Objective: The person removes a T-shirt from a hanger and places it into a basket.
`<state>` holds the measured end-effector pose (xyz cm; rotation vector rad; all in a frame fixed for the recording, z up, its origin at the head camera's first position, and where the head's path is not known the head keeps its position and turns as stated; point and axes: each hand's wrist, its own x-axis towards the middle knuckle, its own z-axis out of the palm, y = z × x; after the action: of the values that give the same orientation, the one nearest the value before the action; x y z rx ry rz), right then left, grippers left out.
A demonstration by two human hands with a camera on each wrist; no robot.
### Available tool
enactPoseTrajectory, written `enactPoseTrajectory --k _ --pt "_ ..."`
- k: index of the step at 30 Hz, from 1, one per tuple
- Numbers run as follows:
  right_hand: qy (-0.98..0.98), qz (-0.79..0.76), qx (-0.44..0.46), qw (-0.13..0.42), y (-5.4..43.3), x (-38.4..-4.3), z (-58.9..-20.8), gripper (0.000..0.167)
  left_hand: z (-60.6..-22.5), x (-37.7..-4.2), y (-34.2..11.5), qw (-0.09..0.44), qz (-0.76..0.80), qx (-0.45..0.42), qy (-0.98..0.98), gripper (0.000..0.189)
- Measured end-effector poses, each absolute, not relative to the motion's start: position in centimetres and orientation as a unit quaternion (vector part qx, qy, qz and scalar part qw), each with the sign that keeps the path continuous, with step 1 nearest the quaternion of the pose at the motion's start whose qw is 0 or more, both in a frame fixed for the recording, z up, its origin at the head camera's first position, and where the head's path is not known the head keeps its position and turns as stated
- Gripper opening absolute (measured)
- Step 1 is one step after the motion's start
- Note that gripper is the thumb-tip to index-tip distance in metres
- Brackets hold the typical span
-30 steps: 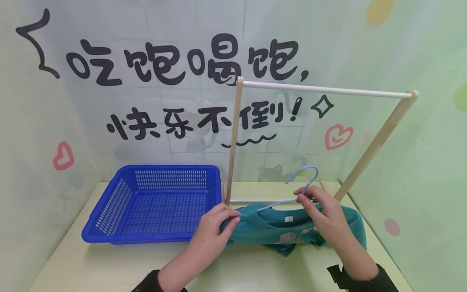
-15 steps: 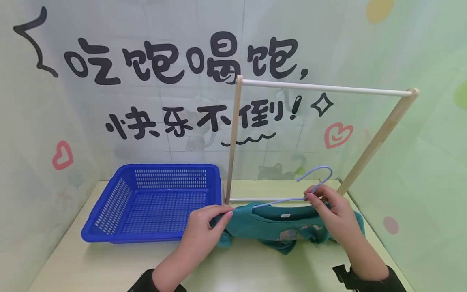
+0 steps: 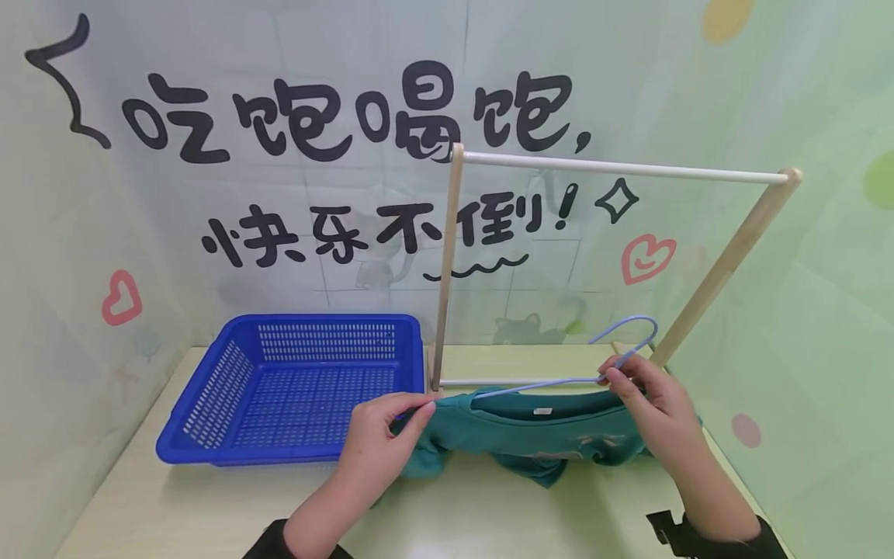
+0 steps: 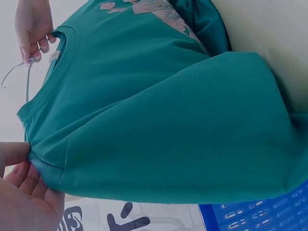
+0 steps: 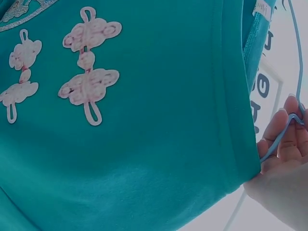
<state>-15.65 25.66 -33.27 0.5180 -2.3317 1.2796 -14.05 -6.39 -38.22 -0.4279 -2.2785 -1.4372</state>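
A teal shirt (image 3: 503, 435) with a white neck label and a pale printed design hangs bunched between my hands, low over the table. My left hand (image 3: 380, 435) pinches its left shoulder between thumb and fingers, as the left wrist view also shows. With thumb and fingertips, my right hand (image 3: 649, 400) holds a thin light-blue clothes hanger (image 3: 538, 384) at the base of its hook. The hook rises above those fingers. One hanger arm runs into the neckline toward the left shoulder, its end hidden under the cloth. In the right wrist view the neckline edge (image 5: 250, 144) touches the right hand.
On the left stands a blue plastic basket (image 3: 164, 450), close beside the left hand. Behind the shirt rises a rack with wooden uprights (image 3: 733, 256) and a white top rail (image 3: 621, 167). A printed backdrop (image 3: 377, 39) encloses the table (image 3: 230, 512).
My left hand has moved left with the shirt's shoulder. The right hand has shifted right with the hanger, and the neckline between them looks more stretched.
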Motion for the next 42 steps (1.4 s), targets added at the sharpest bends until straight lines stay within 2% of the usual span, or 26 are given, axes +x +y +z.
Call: enactPoseTrajectory --k 10,21,28,37,42 --pt "-0.833 0.478 0.183 0.211 26.7 -15.7 -32.8 0.013 -38.1 -14.3 -6.6 0.178 -0.551 -0.108 -0.808 0.011" --pt "-0.797 0.528 0.208 0.206 27.7 -15.7 -32.8 0.018 -38.2 -14.4 -6.9 0.195 -0.542 -0.066 -0.815 0.008" --pt "-0.767 0.569 0.215 0.205 28.3 -15.4 -32.7 0.015 -38.3 -14.4 -7.1 0.174 -0.542 -0.041 -0.821 0.008" --pt "-0.679 0.666 0.224 0.21 28.3 -15.4 -32.8 0.022 -38.7 -14.3 -7.1 0.161 -0.543 -0.035 -0.824 0.008" --pt "-0.683 0.662 0.238 0.195 28.1 -15.4 -32.9 0.021 -39.0 -14.3 -7.0 0.161 -0.541 -0.051 -0.824 0.008"
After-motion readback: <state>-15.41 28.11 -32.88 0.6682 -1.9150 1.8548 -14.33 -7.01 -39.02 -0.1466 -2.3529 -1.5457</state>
